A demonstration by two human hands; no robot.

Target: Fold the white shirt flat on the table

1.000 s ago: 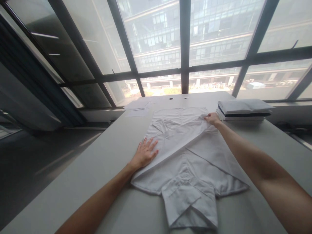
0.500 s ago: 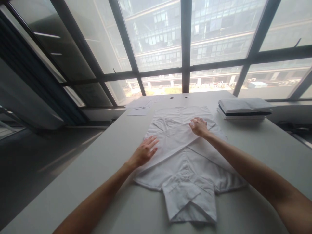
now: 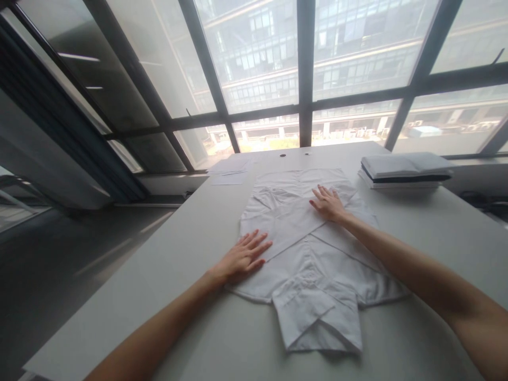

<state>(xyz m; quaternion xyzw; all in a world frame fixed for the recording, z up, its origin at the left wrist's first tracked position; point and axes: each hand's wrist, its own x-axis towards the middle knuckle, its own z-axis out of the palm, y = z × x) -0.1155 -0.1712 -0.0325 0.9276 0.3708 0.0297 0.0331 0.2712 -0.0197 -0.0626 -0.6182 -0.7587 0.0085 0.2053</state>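
A white shirt (image 3: 289,222) lies on the white table, its collar (image 3: 317,323) toward me and its hem at the far end. One sleeve is folded slantwise across the body. My left hand (image 3: 246,256) rests flat on the shirt's left side, fingers spread, over the folded cloth. Farther up on the right, my right hand (image 3: 327,203) lies palm down with its fingers apart on the fabric. Neither hand grips anything. Small wrinkles show in the cloth at the upper left.
On the table's (image 3: 178,254) right side sits a stack of folded white cloth (image 3: 405,169) with a dark layer in it. Paper sheets (image 3: 230,172) lie at the far left. Large windows with a dark frame (image 3: 305,69) stand behind; a dark curtain (image 3: 71,106) hangs at left.
My right hand has gone from curled fingers to flat, spread ones on the cloth. My left hand has slid slightly toward me and inward over the shirt. The view has shifted a little.
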